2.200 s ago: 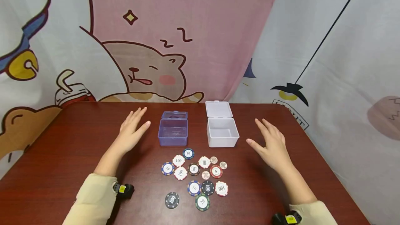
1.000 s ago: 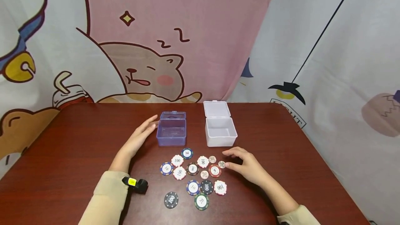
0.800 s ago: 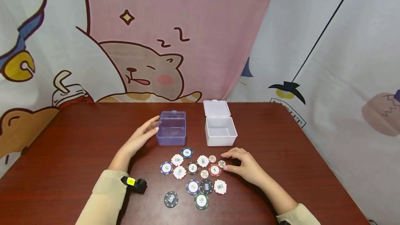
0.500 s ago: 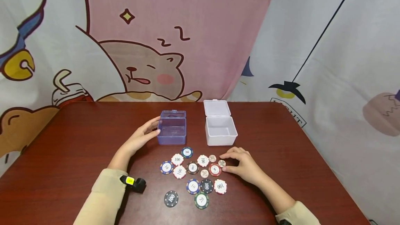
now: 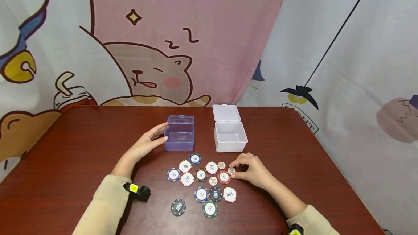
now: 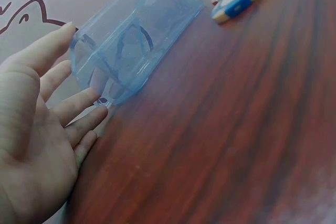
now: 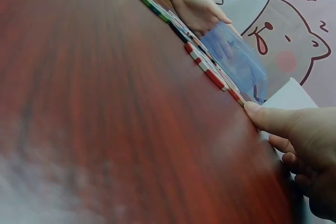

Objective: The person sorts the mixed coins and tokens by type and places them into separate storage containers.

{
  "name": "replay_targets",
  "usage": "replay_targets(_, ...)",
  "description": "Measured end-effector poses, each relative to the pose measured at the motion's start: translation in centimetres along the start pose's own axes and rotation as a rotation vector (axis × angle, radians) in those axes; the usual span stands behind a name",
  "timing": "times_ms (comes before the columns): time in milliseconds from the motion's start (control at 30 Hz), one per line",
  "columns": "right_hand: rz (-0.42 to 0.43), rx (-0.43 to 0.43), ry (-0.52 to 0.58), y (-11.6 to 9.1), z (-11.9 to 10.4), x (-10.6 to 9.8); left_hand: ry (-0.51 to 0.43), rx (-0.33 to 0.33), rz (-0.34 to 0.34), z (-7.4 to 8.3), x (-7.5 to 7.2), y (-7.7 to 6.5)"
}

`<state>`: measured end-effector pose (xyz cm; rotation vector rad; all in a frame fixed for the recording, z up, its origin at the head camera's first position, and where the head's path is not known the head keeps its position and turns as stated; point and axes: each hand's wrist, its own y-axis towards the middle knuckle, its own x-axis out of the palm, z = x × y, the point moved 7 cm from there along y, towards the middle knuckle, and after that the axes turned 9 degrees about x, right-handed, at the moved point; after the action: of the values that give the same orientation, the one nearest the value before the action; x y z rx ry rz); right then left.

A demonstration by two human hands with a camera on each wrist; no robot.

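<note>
In the head view my left hand (image 5: 147,145) lies along the left side of a translucent blue plastic box (image 5: 179,145), fingers fairly straight and fingertips at its wall. The left wrist view shows the fingers spread beside the same box (image 6: 139,51). My right hand (image 5: 254,171) is low over the table, pinching a small copper-coloured coin (image 5: 231,170) between thumb and forefinger. Its thumb (image 7: 273,121) hides the coin in the right wrist view. Two similar coins, one coin (image 5: 221,165) further back and another coin (image 5: 213,181) nearer, lie among several poker chips (image 5: 200,175).
A white plastic box (image 5: 231,147) stands right of the blue one, both lids raised at the back. A red chip (image 5: 224,177) lies close by the pinched coin. One black chip (image 5: 178,207) sits apart at the front left of the brown table (image 5: 267,126). A printed curtain (image 5: 241,28) hangs behind.
My left hand has moved right until its fingers meet the blue box. The right hand has come down and left to the small coin, its thumb and forefinger closing on it.
</note>
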<state>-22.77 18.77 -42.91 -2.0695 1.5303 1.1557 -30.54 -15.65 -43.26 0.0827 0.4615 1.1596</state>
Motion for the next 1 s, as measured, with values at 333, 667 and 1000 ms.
replay_targets(333,-0.022,0.015,-0.011,0.22,0.03,-0.03,0.009,0.001,0.005,0.09,-0.04,0.02)
replay_targets(667,-0.015,0.047,0.026,0.18,0.32,0.0,0.009,0.005,0.011,0.03,-0.12,-0.04)
replay_targets(1000,-0.013,0.067,0.045,0.07,-0.03,-0.12,0.002,-0.002,0.015,-0.05,-0.17,-0.1)
